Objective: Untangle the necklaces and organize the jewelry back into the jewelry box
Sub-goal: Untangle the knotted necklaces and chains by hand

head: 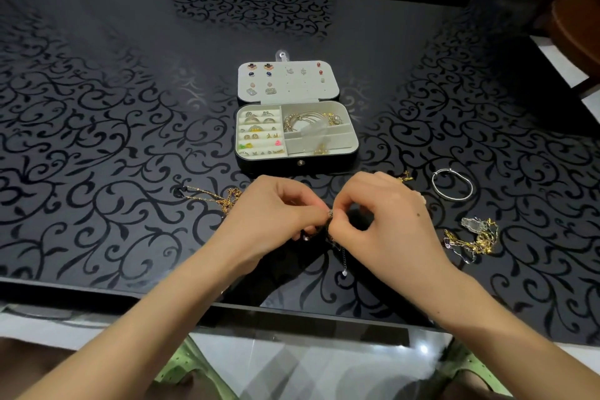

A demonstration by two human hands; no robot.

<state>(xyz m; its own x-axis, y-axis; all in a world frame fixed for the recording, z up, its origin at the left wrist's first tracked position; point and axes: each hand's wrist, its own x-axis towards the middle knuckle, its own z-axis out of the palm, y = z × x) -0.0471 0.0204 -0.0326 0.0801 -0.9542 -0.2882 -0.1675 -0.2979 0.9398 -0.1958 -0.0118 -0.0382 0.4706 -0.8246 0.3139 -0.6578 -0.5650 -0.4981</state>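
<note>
**Step in hand (judged):** untangling. Several pieces are not yet in the box, so approx. mid-task.

**Hands:** L hand and R hand meet fingertip to fingertip on a small dark chain knot, over the table. Both are closed to a pinch, thumb and forefinger nipping the knot, other fingers curled. A thin chain end w/ small pendant hangs below the R thumb.

**Task items:**
- Jewelry box lies open directly beyond both hands, lid flat. Rings and earrings fill the side nearer the L hand.
- Gold necklace lies just outboard of the L hand, partly hidden behind it.
- Gold tangle lies outboard of the R hand.
- Silver bangle lies beyond that tangle, apart from it.

**Next move (est.):** ease the strands apart w/ a light, steady pull and no yank, since fine links prob. snag or kink. Then carry the freed chain fwd to the box.
</note>
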